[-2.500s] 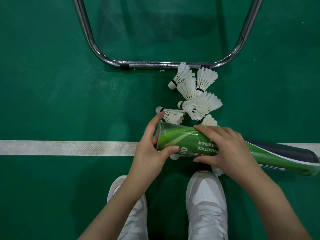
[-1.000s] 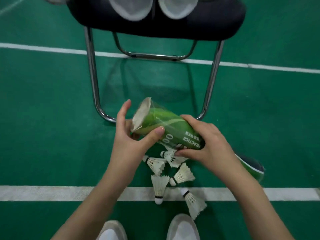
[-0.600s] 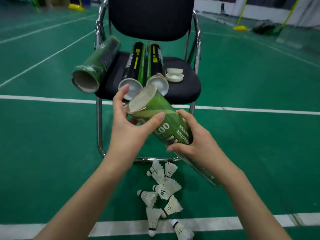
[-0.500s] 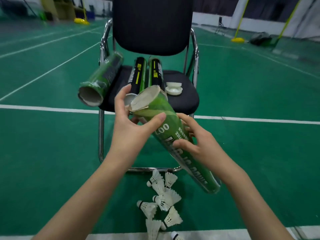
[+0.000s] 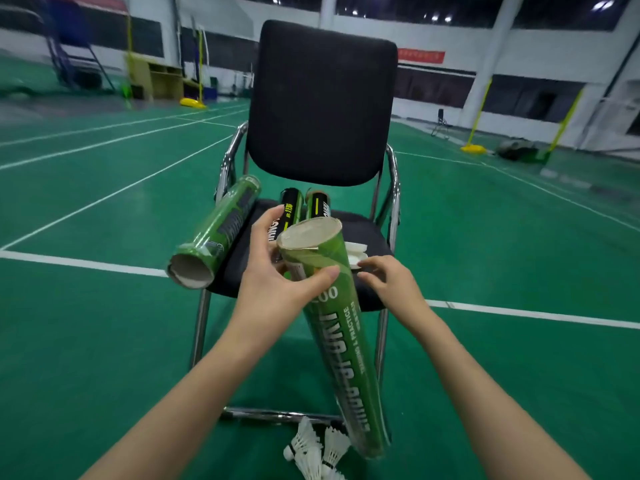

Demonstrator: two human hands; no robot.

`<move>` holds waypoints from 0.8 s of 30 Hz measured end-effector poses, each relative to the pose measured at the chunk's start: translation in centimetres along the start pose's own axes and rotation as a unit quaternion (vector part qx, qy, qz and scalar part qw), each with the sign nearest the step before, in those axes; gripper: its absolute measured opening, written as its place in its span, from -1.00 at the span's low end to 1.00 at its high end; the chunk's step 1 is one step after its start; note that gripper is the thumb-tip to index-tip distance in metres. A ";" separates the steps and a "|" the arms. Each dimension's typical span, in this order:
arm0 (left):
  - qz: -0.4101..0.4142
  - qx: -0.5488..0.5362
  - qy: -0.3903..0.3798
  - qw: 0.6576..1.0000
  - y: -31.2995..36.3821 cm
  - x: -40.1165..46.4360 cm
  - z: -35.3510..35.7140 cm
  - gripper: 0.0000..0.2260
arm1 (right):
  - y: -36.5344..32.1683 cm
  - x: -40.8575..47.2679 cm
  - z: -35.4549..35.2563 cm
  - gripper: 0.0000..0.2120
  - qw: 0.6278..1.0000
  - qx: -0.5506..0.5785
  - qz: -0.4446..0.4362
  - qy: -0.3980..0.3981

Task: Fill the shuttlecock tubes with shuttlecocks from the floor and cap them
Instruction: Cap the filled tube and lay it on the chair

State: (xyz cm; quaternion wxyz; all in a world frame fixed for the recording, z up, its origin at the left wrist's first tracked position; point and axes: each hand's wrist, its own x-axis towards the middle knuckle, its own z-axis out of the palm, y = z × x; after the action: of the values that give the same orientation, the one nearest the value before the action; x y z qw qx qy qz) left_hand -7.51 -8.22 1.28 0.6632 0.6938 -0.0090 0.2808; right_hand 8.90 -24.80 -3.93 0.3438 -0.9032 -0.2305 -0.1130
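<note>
My left hand (image 5: pixel 277 282) grips a green shuttlecock tube (image 5: pixel 341 344) near its open top, thumb across the front. The tube stands nearly upright, tilted, its bottom end low by the floor. My right hand (image 5: pixel 389 282) has let go of it and reaches toward white caps (image 5: pixel 356 254) lying on the chair seat, fingers loosely spread and holding nothing. Several white shuttlecocks (image 5: pixel 315 452) lie on the green floor under the tube.
A black chair (image 5: pixel 322 109) with chrome legs stands right in front. Leaning on its seat are an open green tube (image 5: pixel 218 233) at the left and two dark tubes (image 5: pixel 304 206) in the middle. White court lines cross the green floor.
The view has risen from the floor to the chair. The tube has swung from lying flat to nearly upright. My right hand has come off the tube and moved toward the caps.
</note>
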 end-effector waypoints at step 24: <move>-0.015 0.018 -0.079 0.997 -0.1 -1.3 3.2 -0.19 | -1.4 0.1 -0.6 -0.93 0.995 -0.090 0.043 0.024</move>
State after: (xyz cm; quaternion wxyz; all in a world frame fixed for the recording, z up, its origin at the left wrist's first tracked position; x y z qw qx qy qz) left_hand -7.40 -11.62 0.76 0.6524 0.7253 -0.0457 0.2152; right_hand 8.31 -24.24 -2.71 0.2715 -0.9366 -0.1717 -0.1400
